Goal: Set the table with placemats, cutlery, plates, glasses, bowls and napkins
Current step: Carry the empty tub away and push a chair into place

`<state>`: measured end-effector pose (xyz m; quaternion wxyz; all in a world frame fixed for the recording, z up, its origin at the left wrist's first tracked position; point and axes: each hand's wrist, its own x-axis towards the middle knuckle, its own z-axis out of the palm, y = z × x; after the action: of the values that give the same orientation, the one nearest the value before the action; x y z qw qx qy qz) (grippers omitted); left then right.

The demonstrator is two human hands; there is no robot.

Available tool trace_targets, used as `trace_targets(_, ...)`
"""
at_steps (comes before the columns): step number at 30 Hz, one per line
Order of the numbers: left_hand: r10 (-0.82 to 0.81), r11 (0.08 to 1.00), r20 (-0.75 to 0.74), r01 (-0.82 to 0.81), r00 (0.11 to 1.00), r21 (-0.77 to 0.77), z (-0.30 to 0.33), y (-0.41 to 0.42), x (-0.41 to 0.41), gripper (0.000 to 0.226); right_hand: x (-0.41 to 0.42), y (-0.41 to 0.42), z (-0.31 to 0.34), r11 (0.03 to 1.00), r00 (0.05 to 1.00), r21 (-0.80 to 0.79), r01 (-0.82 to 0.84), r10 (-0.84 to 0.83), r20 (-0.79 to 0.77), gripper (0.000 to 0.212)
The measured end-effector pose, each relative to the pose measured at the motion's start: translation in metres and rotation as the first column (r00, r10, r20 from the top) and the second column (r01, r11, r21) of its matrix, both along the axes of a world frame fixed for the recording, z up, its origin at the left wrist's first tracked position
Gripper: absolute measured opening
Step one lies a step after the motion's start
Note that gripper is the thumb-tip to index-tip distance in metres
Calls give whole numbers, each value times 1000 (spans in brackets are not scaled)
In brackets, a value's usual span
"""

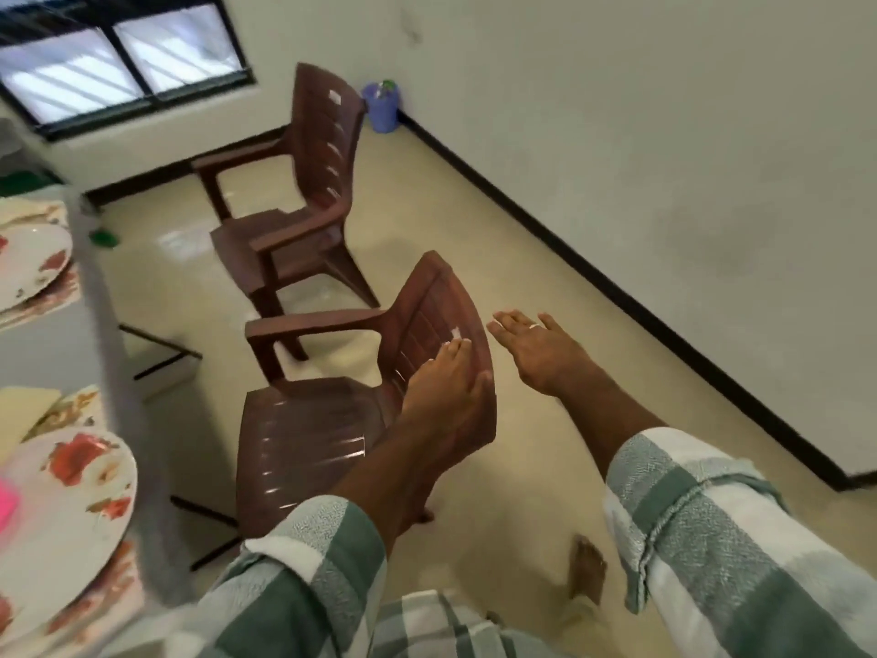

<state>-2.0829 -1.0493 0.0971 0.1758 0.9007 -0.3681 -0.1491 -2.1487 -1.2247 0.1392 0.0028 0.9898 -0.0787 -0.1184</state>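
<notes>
Lying far left of both hands, plates point(66, 486)

2 hands: left point(446, 387), right point(536, 349). 2 brown chairs: near point(308, 434), far point(303, 192). 2 floral plates: near point(71, 505), far point(28, 263). 1 bin point(382, 106). 1 window point(114, 54). 1 bare foot point(588, 567).

Two brown plastic armchairs: nearer chair point(332, 420), farther chair point(303, 192). Blue bin point(382, 106) in wall corner. Dark-framed window point(118, 54) upper left. Black skirting point(617, 296) along white wall.
</notes>
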Motion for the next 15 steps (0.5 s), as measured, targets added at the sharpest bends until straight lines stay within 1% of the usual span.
trace_targets(2, 82, 997, 7, -82, 997, 14, -15, -23, 1, 69, 25, -24, -16, 989, 989, 17, -149, 149, 22, 77)
trace_targets(4, 189, 982, -11, -189, 982, 24, -20, -41, -7, 73, 41, -44, -25, 943, 944, 43, -329, 329, 6, 75)
trace_targets(6, 273, 960, -62, -267, 960, 88, -17, -53, -22, 78, 50, -60, -31, 886, 888, 93, -454, 459, -30, 72)
trace_targets(8, 366, 923, -78, -352, 927, 156, -15, -66, -32, 81, 63, -80, -38, 833, 833, 75, -548, 552, -43, 67)
trace_targets(10, 447, 888, -112, -425, 888, 178, -15, -74, -36, 80, 82, -95, -47, 776, 776, 65, -627, 630, -34, 62)
trace_targets(12, 522, 848, -124, -498, 844, 183, -21, -82, -47, 71, 102, -104, -55, 700, 700, 61, -712, 714, -25, 59)
trace_targets(15, 613, 787, -127, -588, 780, 186, -31, -88, -61, 62, 130, -108, -61, 585, 582, 47, -810, 811, -64, 53)
